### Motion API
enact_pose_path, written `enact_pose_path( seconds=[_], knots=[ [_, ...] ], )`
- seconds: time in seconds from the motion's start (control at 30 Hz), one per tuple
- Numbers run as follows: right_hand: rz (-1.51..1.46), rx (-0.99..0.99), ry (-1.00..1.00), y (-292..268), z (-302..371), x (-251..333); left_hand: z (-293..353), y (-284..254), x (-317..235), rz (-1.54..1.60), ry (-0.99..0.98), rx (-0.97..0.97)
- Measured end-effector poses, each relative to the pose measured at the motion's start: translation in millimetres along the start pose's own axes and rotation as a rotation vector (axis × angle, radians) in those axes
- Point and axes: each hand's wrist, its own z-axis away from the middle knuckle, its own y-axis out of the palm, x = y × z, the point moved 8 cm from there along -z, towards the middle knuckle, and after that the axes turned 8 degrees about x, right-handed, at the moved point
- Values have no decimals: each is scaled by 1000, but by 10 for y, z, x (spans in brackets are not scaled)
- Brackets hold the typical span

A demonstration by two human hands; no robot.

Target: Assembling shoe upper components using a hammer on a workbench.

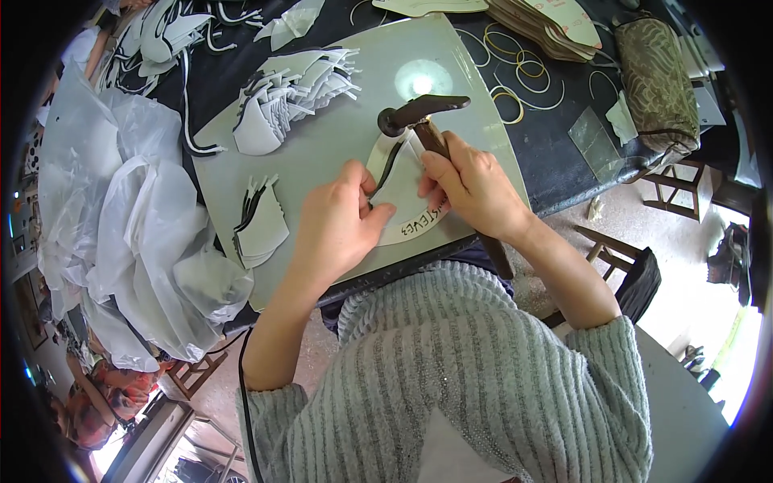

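My right hand (477,183) is closed around the wooden handle of a hammer (424,106), whose dark metal head hangs over the board. Its fingertips also touch a cream curved template (411,219) with handwriting along its near edge. My left hand (342,217) pinches the black edging strip (390,171) of a white cut piece (407,165) lying on the template; what is between the fingertips is partly hidden. Left of that hand lies a small stack of white pieces with black edging (262,225). A larger fanned pile of similar pieces (278,109) sits farther back.
A grey board (463,60) lies under the work on the dark table. Crumpled clear plastic bags (145,217) hang over the left side. At the far right are thin rings (527,68), a stack of cream templates (547,28), a clear sheet (594,145) and a patterned roll (659,84).
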Motion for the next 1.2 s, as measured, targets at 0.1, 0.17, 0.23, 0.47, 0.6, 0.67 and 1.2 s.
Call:
enact_pose_path(
  seconds=[0.1,0.17,0.23,0.47,0.6,0.67,1.2],
  knots=[
    [18,7,-1,-11,14,6,18,-55,-29,-161,-129,72],
    [34,20,8,-64,2,1,67,2,-283,-222,218,-159],
    [-228,114,79,-82,0,-57,256,240,-450,-182,547,-266],
    [766,0,-54,-527,256,361,381,312,-225,-238,586,-275],
    [889,79,-90,-243,334,599,382,308,-195,-204,613,-327],
    [986,122,-73,-139,268,520,387,287,-189,-171,619,-361],
    [1083,175,-112,-244,97,599,102,41,-93,52,239,-633]
  ],
)
